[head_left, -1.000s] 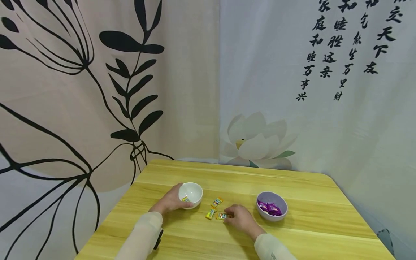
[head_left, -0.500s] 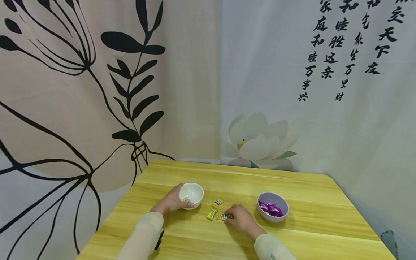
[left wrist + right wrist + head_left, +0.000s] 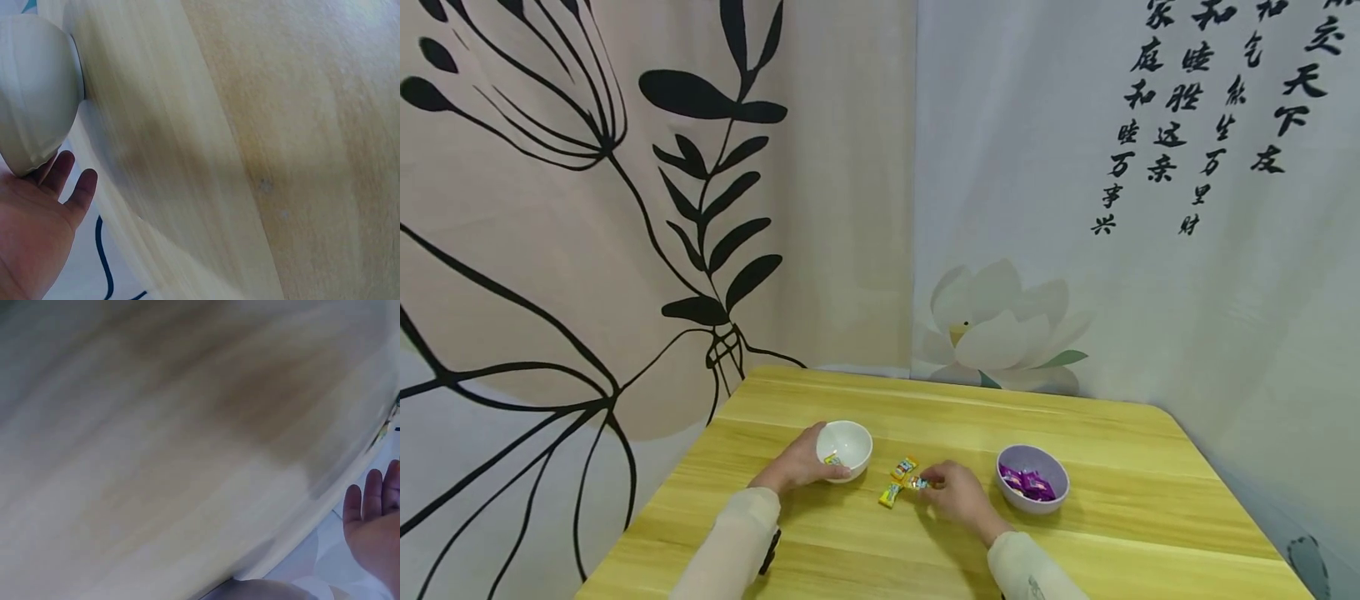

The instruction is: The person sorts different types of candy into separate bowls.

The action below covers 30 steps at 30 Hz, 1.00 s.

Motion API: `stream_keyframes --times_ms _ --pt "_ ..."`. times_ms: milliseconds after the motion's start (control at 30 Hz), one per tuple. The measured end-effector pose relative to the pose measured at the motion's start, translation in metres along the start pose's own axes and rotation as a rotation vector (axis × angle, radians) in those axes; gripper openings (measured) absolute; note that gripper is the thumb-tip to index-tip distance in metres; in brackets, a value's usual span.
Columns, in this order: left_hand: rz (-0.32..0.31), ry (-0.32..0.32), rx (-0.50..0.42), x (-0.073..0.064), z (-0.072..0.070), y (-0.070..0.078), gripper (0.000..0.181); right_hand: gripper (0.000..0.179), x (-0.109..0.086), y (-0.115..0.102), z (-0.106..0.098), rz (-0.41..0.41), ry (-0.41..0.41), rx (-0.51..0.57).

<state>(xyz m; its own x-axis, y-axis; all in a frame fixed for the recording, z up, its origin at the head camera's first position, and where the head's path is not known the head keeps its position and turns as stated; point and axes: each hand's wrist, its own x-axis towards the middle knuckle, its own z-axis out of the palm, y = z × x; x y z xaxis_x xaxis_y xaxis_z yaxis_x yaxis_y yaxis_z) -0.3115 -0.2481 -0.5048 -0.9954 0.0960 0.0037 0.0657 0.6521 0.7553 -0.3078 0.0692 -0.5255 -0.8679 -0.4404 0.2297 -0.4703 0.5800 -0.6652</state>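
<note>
My left hand (image 3: 796, 463) grips the side of a white bowl (image 3: 855, 440), thumb over its near rim. A yellow-wrapped candy (image 3: 832, 459) lies inside. In the left wrist view the bowl (image 3: 37, 87) looks tilted, with the hand (image 3: 34, 234) against it. My right hand (image 3: 961, 498) pinches a small wrapped candy (image 3: 917, 482) just above the table. Left of it, two yellow-wrapped candies (image 3: 904, 467) lie close together on the wood. The right wrist view catches only part of the right hand (image 3: 375, 531); its fingertips and the held candy are cut off or unclear.
A light purple bowl (image 3: 1022, 455) holding several purple-wrapped candies (image 3: 1032, 485) stands right of my right hand. Everything rests on a yellow wooden table (image 3: 1120, 467). Behind it hangs a printed curtain (image 3: 842, 208) with plant drawings and writing.
My right hand has picked up the nearest candy and moved it slightly up and away from me. The left hand keeps its grip on the white bowl.
</note>
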Motion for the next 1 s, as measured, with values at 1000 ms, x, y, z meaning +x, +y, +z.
stream_keyframes --times_ms 1000 --pt "0.021 -0.011 -0.038 0.0 -0.002 0.0 0.108 0.024 0.056 -0.059 0.007 0.025 0.041 0.093"
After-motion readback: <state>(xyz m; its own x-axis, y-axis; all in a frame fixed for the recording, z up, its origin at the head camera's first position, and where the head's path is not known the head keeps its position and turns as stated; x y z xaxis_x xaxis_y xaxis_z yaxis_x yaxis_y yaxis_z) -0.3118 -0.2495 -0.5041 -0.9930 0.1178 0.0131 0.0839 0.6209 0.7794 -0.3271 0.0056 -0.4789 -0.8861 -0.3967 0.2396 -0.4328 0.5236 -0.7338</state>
